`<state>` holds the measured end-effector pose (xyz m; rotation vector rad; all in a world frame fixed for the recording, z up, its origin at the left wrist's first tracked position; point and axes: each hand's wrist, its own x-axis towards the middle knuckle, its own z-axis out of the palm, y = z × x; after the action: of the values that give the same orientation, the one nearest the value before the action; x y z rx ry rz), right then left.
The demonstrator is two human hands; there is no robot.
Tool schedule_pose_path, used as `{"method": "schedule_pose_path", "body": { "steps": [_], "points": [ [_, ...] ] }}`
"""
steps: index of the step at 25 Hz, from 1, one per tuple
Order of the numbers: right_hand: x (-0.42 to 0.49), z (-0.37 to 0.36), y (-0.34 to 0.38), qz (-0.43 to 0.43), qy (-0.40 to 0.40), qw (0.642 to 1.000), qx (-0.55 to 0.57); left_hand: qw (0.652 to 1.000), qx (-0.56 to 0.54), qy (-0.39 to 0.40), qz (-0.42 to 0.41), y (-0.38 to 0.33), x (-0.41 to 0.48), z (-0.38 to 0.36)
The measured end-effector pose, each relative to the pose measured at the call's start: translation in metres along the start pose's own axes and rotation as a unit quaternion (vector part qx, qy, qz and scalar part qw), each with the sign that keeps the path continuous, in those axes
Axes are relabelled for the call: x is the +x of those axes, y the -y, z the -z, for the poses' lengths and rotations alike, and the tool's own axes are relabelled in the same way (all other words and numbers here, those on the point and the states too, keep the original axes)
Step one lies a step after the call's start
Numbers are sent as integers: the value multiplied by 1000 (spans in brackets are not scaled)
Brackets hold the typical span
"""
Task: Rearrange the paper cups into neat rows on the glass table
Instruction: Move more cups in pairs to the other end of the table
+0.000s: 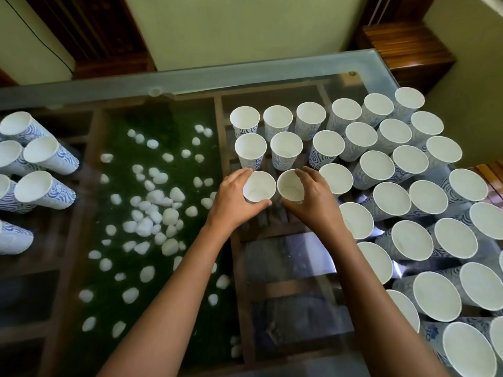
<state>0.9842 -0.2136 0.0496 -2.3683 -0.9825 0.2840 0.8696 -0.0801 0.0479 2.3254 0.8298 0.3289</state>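
Two cups (259, 186) (both empty), gripped by hands (275, 202)

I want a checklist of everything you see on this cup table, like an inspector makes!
Surface: glass table, see-through, over a wooden frame.
Job's things: upright paper cups in rows at right; a smaller bunch at the left edge.
Held cups: left cup and right cup, side by side in front of the second row.
Hands: left hand wraps the left cup; right hand wraps the right cup.
Clutter: nothing seen on the glass; white pebbles on green lie beneath it.
Cables: one thin dark cable on the wall, far left.
Surroundings: pale wall, dark wooden furniture behind.
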Motion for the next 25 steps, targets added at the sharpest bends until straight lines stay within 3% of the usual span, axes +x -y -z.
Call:
{"method": "schedule_pose_path", "body": {
  "steps": [8, 15, 25],
  "points": [
    [-32, -2, 59, 36, -27, 999, 12, 999, -3, -32, 18, 32, -56, 44],
    [-92, -100, 196, 151, 123, 979, 59, 994, -18, -58, 92, 142, -171, 142],
    [-161, -244, 406, 274, 231, 932, 52, 949, 70, -228, 204, 314, -332, 299]
  ]
}}
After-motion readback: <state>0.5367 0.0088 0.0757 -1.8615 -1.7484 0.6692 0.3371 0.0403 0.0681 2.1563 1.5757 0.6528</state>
